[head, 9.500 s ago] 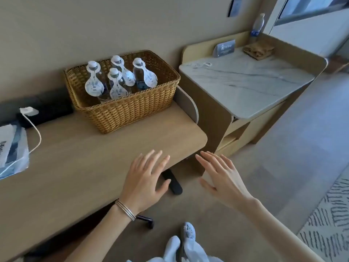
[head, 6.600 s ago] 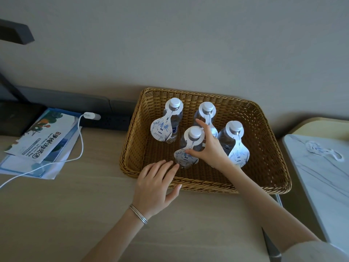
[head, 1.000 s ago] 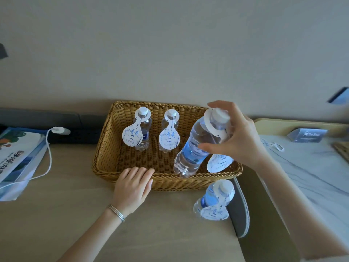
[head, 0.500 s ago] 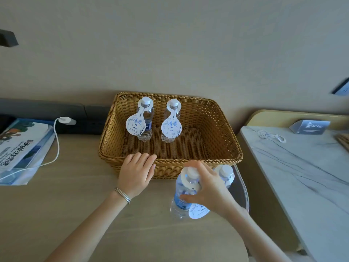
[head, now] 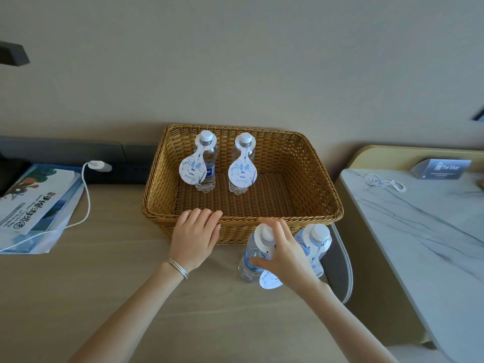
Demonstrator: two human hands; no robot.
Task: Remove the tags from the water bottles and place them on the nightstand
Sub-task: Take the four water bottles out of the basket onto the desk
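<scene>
Standing a bottle (head: 251, 260) on the bench (head: 110, 297), the right hand (head: 284, 254) is wrapped around its neck, fingers closed on it just under the cap. Its paper tag (head: 269, 280) hangs below the hand. A second bottle (head: 315, 244) stands just beside it, and its tag is on too.

The left hand (head: 195, 235) lies flat with fingers together, resting on the front rim of the basket (head: 322, 195). It holds nothing.

Two more bottles stand inside the basket near the back, the left one (head: 205, 163) and the right one (head: 242, 163), each with a tag around its neck.

So I think the job has barely begun. Two bottles are out and two are in. All four tags I can see need to come off. The nightstand (head: 424, 231) on the right has no bottle on it. A small white thing lies there, but I cannot tell what it is.
</scene>
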